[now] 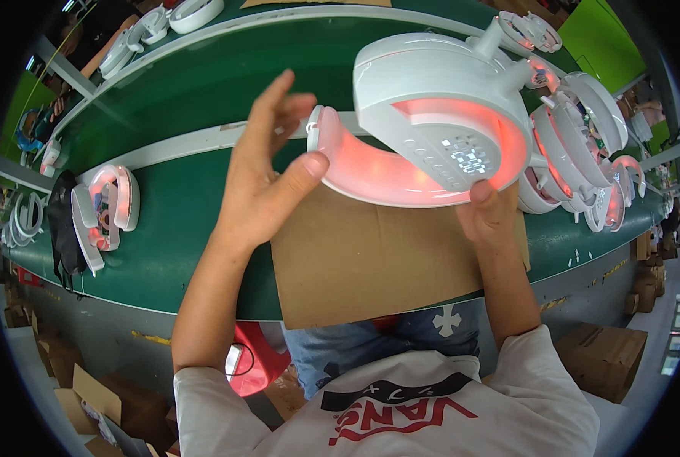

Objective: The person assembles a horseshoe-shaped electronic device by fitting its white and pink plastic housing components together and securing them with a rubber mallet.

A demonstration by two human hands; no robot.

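A white rounded device (431, 84) with a curved band (378, 175) glowing red hangs in the air above the bench. Its front panel (454, 156) has a lit display and a row of small marks; two white stubs (500, 57) stick out at its upper right. My right hand (491, 217) grips the lower right edge, thumb on the front and the other fingers hidden behind. Beside the band's free left end is my left hand (260, 179), fingers spread; whether its thumb touches the band I cannot tell.
A brown cardboard sheet (370, 266) lies on the green bench (180, 221). Several similar glowing devices (572, 152) crowd the right side, and another unit (111, 206) sits at left beside a black pouch (64, 228). A raised ledge (180, 148) crosses behind; cartons (599, 358) stand on the floor.
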